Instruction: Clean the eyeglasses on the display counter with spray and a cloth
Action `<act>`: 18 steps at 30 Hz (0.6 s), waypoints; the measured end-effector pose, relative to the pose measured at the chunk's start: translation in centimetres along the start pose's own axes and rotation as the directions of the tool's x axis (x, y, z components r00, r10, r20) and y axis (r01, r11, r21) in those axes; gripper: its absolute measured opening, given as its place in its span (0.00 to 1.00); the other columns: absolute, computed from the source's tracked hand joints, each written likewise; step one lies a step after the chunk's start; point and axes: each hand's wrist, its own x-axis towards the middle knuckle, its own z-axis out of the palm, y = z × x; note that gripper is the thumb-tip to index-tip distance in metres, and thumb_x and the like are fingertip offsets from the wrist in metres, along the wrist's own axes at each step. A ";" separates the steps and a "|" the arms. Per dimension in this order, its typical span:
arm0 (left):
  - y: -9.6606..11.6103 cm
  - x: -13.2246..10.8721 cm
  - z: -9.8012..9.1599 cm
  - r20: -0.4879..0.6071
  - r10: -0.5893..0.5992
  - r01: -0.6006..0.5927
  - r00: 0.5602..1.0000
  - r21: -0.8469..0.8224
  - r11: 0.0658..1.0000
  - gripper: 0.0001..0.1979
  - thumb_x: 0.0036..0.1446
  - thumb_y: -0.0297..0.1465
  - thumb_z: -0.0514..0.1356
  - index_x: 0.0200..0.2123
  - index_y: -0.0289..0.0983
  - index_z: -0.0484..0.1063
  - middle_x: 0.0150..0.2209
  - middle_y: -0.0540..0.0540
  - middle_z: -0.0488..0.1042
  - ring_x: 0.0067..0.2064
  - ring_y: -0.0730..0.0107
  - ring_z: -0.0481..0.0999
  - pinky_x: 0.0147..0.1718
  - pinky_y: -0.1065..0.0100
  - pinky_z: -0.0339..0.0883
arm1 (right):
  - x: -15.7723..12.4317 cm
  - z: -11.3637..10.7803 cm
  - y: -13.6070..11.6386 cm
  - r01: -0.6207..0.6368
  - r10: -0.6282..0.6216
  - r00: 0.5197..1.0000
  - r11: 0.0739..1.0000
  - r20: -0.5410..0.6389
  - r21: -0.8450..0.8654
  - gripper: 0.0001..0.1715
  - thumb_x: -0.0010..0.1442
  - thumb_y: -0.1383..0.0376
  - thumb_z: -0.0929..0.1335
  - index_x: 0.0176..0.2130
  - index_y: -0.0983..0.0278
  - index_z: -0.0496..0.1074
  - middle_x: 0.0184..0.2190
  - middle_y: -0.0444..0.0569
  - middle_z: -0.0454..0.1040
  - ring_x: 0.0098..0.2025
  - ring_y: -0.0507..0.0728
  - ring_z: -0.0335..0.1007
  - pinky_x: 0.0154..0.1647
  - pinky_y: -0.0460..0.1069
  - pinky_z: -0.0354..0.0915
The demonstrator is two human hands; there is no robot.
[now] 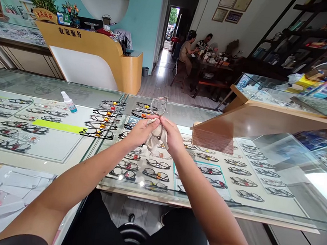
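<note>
Both hands meet above the glass display case [155,185]. My left hand [142,131] is closed on a beige cloth [154,139] that bunches down between the palms. My right hand [172,133] pinches a pair of glasses [159,105] together with the cloth. One lens and rim stick up beyond the fingertips; the rest of the frame is covered by fingers and cloth. Under the hands, inside the case, lie rows of glasses [156,174]. To the left, a white spray bottle [69,102] with a blue-green label lies on the glass.
Folded glasses [98,133] stand in a column left of my hands. An open drawer [9,198] with papers is at lower left. A wooden panel [260,119] slopes at right. Beyond are a counter [101,46] and two people seated at a table [203,63].
</note>
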 end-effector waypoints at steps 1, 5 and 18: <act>0.0 0.0 -0.1 0.015 -0.021 0.021 1.000 -0.008 1.000 0.38 0.50 0.68 0.74 0.28 0.37 0.74 0.25 0.51 0.73 0.28 0.73 0.69 0.30 0.69 0.63 | 0.0 0.0 -0.2 -0.008 0.008 1.000 1.000 -0.005 0.003 0.26 0.59 0.40 0.80 0.44 0.57 0.89 0.44 0.50 0.89 0.58 0.71 0.84 0.60 0.61 0.77; -0.2 0.0 -0.9 0.056 -0.150 0.154 0.987 -0.078 0.985 0.35 0.50 0.63 0.77 0.41 0.36 0.84 0.33 0.47 0.82 0.36 0.65 0.80 0.36 0.67 0.70 | 0.2 -0.3 -0.9 0.002 -0.003 0.999 1.000 -0.036 -0.017 0.25 0.58 0.40 0.79 0.40 0.57 0.88 0.43 0.50 0.89 0.57 0.71 0.84 0.59 0.61 0.77; 0.8 1.6 -3.4 -0.175 -0.148 0.103 0.973 -0.241 0.965 0.31 0.63 0.54 0.75 0.51 0.31 0.86 0.51 0.35 0.88 0.50 0.55 0.87 0.50 0.61 0.79 | 0.9 -2.0 -1.4 0.084 -0.099 0.992 0.980 -0.076 -0.180 0.22 0.64 0.44 0.74 0.33 0.58 0.86 0.56 0.52 0.83 0.63 0.67 0.74 0.64 0.58 0.69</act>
